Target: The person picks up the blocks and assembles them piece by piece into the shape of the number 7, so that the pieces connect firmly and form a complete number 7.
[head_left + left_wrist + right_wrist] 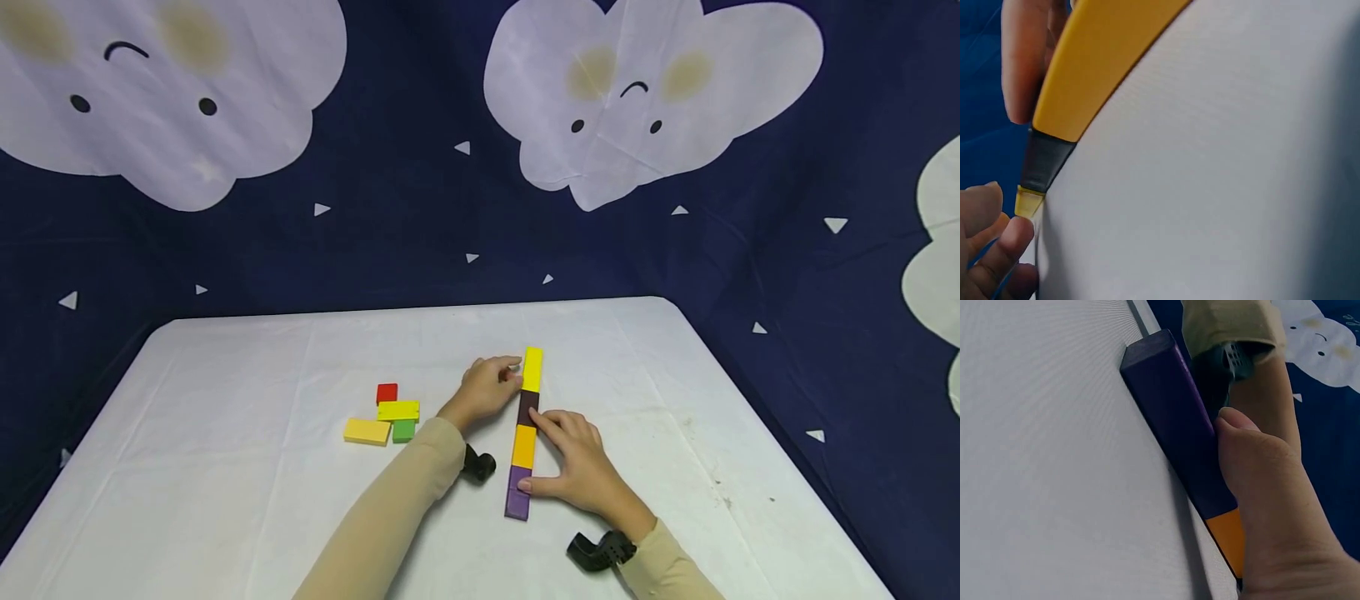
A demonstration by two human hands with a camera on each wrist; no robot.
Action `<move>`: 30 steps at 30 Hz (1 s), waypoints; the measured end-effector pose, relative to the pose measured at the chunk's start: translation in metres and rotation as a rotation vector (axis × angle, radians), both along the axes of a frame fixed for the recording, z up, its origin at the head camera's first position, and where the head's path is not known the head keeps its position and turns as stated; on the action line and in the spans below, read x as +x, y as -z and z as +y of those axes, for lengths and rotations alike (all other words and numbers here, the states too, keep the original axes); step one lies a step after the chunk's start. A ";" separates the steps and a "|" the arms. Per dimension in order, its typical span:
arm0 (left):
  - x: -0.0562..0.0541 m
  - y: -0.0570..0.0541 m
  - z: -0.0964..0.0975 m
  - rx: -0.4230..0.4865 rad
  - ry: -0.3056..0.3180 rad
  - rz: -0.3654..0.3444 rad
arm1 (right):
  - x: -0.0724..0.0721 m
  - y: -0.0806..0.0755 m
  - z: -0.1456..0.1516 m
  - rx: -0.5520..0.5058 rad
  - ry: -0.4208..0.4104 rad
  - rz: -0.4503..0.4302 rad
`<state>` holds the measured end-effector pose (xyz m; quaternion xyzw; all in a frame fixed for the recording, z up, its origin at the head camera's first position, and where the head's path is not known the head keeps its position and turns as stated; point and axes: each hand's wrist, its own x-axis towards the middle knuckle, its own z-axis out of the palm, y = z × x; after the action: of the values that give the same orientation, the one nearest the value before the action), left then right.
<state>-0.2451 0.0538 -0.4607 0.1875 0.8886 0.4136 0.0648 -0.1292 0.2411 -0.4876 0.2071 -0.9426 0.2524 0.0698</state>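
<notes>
Four coloured blocks lie end to end in one line: a yellow block (532,369) at the far end, a dark brown block (528,408), an orange block (524,447) and a purple block (517,493) nearest. My left hand (486,388) is at the left side of the yellow block, fingertips beside it, not wrapped round it. On the line's right side, my right hand (583,468) has its index fingertip on the dark block and its thumb on the purple one. In the right wrist view the thumb (1260,462) lies along the purple block (1169,425).
Left of the arms lies a loose group: a red block (387,393), a bright yellow block (398,411), a green block (403,431) and a pale yellow block (367,432). The white tabletop (225,500) ends at a dark blue cloud-print curtain (405,250).
</notes>
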 end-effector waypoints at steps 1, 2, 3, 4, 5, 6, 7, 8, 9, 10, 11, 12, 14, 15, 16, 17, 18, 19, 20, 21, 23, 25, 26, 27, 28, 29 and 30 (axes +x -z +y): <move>0.002 -0.001 -0.002 0.016 -0.001 -0.010 | 0.000 0.000 0.000 -0.003 -0.001 -0.004; 0.004 -0.002 -0.005 0.032 -0.001 -0.016 | 0.000 0.000 0.000 -0.003 -0.002 -0.001; 0.007 -0.003 -0.007 0.047 0.000 -0.021 | 0.000 0.000 -0.001 -0.003 -0.003 -0.002; 0.009 -0.004 -0.009 0.061 0.004 -0.025 | 0.000 0.000 -0.001 0.000 -0.003 -0.004; 0.012 -0.005 -0.012 0.073 0.008 -0.027 | -0.001 0.000 -0.001 -0.001 -0.004 -0.005; 0.014 -0.006 -0.014 0.085 0.013 -0.028 | -0.001 0.001 -0.001 0.002 -0.003 -0.008; 0.017 -0.007 -0.017 0.096 0.020 -0.027 | -0.001 0.001 -0.001 0.003 -0.001 -0.012; 0.020 -0.007 -0.019 0.104 0.026 -0.023 | -0.001 0.001 0.000 0.005 0.001 -0.016; 0.022 -0.007 -0.021 0.112 0.031 -0.022 | -0.001 0.001 0.000 0.006 0.004 -0.024; 0.025 -0.007 -0.023 0.118 0.037 -0.020 | -0.001 0.001 0.000 0.004 0.007 -0.031; 0.027 -0.007 -0.025 0.122 0.043 -0.017 | -0.001 0.000 0.000 0.002 0.010 -0.037; 0.030 -0.007 -0.028 0.125 0.048 -0.017 | -0.001 0.000 0.001 0.004 0.013 -0.043; 0.036 -0.008 -0.032 0.130 0.061 -0.019 | 0.000 -0.001 0.001 -0.001 0.014 -0.054; 0.039 -0.008 -0.034 0.130 0.067 -0.019 | 0.000 -0.001 0.001 -0.003 0.014 -0.058; 0.042 -0.008 -0.035 0.131 0.074 -0.016 | 0.000 -0.001 0.001 -0.005 0.013 -0.063; 0.045 -0.008 -0.037 0.132 0.079 -0.014 | 0.000 -0.001 0.002 -0.002 0.012 -0.065; 0.047 -0.008 -0.039 0.131 0.082 -0.011 | -0.001 -0.001 0.002 -0.002 0.009 -0.068; 0.050 -0.008 -0.040 0.130 0.085 -0.007 | -0.001 -0.002 0.003 -0.005 0.006 -0.071; 0.052 -0.007 -0.042 0.130 0.086 -0.004 | -0.001 -0.002 0.004 -0.007 0.001 -0.072; 0.054 -0.007 -0.044 0.130 0.086 -0.001 | -0.001 -0.002 0.005 -0.012 -0.003 -0.075; 0.059 -0.007 -0.048 0.133 0.089 0.000 | -0.002 -0.002 0.009 -0.022 -0.009 -0.078; 0.065 -0.007 -0.051 0.137 0.093 -0.007 | -0.003 -0.002 0.013 -0.034 -0.013 -0.083; 0.068 -0.007 -0.053 0.139 0.096 -0.013 | -0.004 -0.002 0.015 -0.040 -0.014 -0.085; 0.072 -0.007 -0.055 0.141 0.100 -0.018 | -0.004 -0.003 0.017 -0.041 -0.012 -0.087; 0.076 -0.007 -0.057 0.144 0.106 -0.025 | -0.005 -0.003 0.019 -0.041 -0.010 -0.090; 0.081 -0.008 -0.058 0.141 0.111 -0.031 | -0.005 -0.004 0.022 -0.041 -0.005 -0.094; 0.085 -0.008 -0.059 0.141 0.119 -0.036 | -0.006 -0.004 0.024 -0.044 -0.001 -0.098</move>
<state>-0.1602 -0.0056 -0.4530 0.2366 0.8433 0.4737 0.0918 -0.1354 0.2647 -0.4832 0.1934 -0.9391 0.2827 0.0281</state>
